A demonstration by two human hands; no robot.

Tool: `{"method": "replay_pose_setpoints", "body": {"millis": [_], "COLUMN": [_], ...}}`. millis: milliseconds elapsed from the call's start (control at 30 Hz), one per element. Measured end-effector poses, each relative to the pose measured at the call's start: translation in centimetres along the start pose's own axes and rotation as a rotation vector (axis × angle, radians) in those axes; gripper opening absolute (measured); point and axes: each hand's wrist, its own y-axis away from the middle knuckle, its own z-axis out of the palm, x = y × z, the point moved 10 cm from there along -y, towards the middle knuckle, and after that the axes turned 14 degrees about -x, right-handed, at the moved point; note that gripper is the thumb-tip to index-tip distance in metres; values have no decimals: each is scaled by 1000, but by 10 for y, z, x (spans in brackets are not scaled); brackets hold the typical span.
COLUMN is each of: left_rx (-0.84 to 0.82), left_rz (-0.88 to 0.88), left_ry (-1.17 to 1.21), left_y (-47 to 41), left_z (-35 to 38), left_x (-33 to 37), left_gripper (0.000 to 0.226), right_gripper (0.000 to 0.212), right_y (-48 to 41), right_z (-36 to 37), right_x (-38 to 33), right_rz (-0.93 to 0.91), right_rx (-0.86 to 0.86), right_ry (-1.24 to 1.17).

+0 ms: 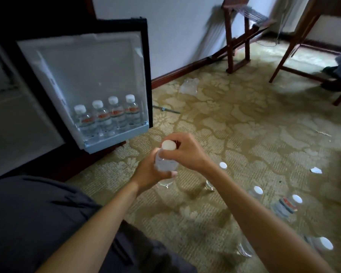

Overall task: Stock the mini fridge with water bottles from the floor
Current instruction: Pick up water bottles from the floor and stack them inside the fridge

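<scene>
Pointing its white cap (168,144) up toward the camera, the water bottle (166,165) is held with its long axis close to vertical, base down over the carpet (244,125), in front of the open mini fridge door (98,62). The left hand (148,174) wraps the lower body of the bottle from the left, fingers curled round it, while the right hand (185,152) comes in from the right with its fingers curled about the shoulder just under the cap. On the door shelf (116,138) four bottles (106,115) stand upright in a row, caps up, filling most of its width. To the right on the carpet stand loose bottles: one (222,165) partly hidden behind the right forearm, another (258,191) further right, a labelled one (285,205) beside it, and one (323,243) near the lower right edge. Crumpled clear plastic wrap (189,86) lies by the wall, a wooden luggage rack (238,36) stands beyond it, and a dark trouser leg (37,213) fills the lower left.
</scene>
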Motion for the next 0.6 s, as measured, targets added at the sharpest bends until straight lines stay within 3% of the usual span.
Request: {"method": "replay_pose_setpoints", "body": {"millis": [167, 300, 400, 500, 600], "left_rx": [241, 473, 591, 701, 847], "left_rz": [41, 32, 37, 35, -13], "left_ry": [-12, 176, 277, 319, 356], "left_y": [22, 55, 83, 114, 148], "left_z": [-105, -189, -239, -287, -335], "left_x": [14, 1, -7, -15, -30], "left_gripper": [54, 42, 34, 30, 27], "right_gripper": [22, 42, 54, 56, 58], "right_y": [-69, -122, -160, -188, -218], "right_z": [9, 21, 76, 148, 194], "right_x": [-68, -93, -97, -122, -161], "right_rz": [-167, -220, -119, -143, -214], "right_rx": [-165, -213, -410, -684, -703], "right_ry": [-266, -477, -365, -128, 54]}}
